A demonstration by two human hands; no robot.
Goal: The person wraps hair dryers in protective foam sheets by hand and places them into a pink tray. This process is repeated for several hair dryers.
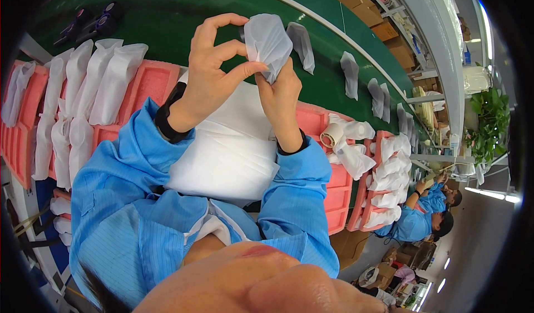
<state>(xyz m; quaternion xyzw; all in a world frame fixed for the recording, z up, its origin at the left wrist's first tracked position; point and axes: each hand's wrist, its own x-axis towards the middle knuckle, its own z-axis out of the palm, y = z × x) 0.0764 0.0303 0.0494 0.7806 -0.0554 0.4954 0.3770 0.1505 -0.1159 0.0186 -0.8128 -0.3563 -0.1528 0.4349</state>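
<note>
**Holding one white pouch up over the green belt**

Pinching a small white pouch (268,43) between them, both hands are raised above the work in the head view, the only view there is. The left hand (214,68) has its thumb and forefinger closed on the pouch's left edge, the other fingers curled up in an arch clear of it. The right hand (281,99) comes up from below, its fingers wrapped on the pouch's lower end, so that grip is clamped too. The pouch stands roughly upright, its long axis running up and away from the person, with its top free. It lies right of the left hand and above the right one; both hands touch it, neither nearer than the other.

Below the hands lies a large white sheet or bag (231,146) on the bench. To the left, pink foam trays (147,82) carry about six long white pouches (114,76) lying side by side. Behind the hands runs the green conveyor belt (167,18), bearing about six more pouches spaced out in a line (350,74). To the right, further pink trays (336,193) hold a heap of pouches and one roll of tape (332,135). At the far right another person in a blue coat (414,221) works at the same line.
</note>
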